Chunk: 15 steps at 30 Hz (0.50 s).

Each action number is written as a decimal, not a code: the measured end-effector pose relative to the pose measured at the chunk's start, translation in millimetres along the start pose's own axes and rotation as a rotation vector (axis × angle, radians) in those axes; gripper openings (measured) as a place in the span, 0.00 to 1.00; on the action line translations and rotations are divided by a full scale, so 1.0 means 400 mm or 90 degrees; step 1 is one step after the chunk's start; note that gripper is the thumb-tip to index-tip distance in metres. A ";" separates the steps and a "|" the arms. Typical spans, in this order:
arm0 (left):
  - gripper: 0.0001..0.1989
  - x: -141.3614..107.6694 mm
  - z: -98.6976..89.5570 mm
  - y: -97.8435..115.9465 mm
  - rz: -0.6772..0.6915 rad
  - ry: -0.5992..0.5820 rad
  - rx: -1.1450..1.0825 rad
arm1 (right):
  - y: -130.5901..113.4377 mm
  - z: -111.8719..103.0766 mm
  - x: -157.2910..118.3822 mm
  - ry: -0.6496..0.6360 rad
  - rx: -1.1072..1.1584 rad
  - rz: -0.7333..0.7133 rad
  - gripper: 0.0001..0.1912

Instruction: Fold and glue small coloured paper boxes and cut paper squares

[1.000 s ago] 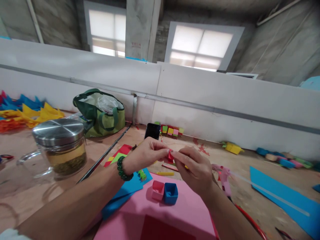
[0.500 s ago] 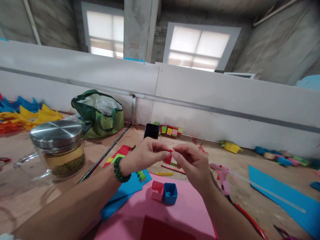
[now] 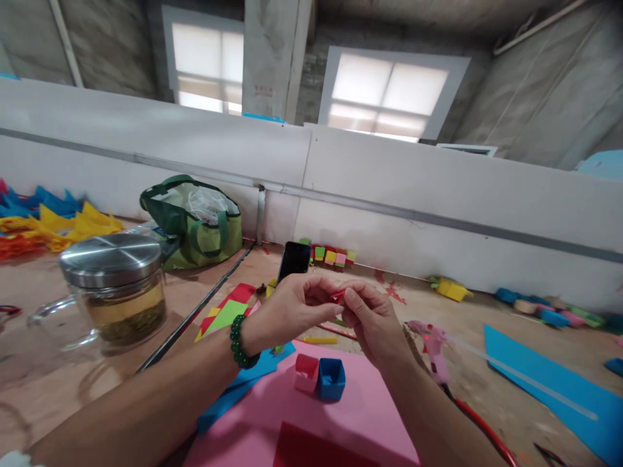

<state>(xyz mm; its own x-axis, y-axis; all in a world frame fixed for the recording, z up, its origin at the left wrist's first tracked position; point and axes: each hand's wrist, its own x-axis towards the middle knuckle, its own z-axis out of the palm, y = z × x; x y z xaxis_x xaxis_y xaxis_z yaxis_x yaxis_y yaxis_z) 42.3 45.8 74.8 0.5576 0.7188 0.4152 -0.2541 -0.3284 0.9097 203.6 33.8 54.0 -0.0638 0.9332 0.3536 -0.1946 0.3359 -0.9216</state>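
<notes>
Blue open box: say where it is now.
In the head view, lower centre, the blue box stands on the pink sheet, right of the pink box.

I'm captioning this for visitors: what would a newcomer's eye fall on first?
Probably the left hand and right hand, mid-picture, holding a red piece. Next, the pink box and blue box, side by side on the pink sheet, then the lidded mug at left.
</notes>
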 end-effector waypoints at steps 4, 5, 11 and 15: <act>0.08 -0.005 0.004 0.007 0.047 0.032 0.143 | 0.002 -0.008 0.001 0.008 -0.028 -0.032 0.07; 0.09 -0.006 0.004 0.009 0.054 0.039 0.180 | 0.002 -0.009 0.000 0.010 -0.037 -0.040 0.06; 0.10 -0.013 0.003 0.025 0.073 0.077 0.328 | -0.022 -0.004 -0.005 0.013 -0.137 -0.115 0.05; 0.11 -0.020 0.006 0.032 0.092 0.081 0.434 | -0.041 -0.008 -0.004 -0.033 -0.208 -0.151 0.03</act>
<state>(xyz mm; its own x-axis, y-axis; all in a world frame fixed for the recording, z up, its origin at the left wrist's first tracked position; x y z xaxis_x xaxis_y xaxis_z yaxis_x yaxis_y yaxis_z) 36.6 34.4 83.4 0.4490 0.6910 0.5666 0.2557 -0.7069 0.6595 209.9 27.0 68.1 -0.1057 0.8199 0.5627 0.1112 0.5721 -0.8126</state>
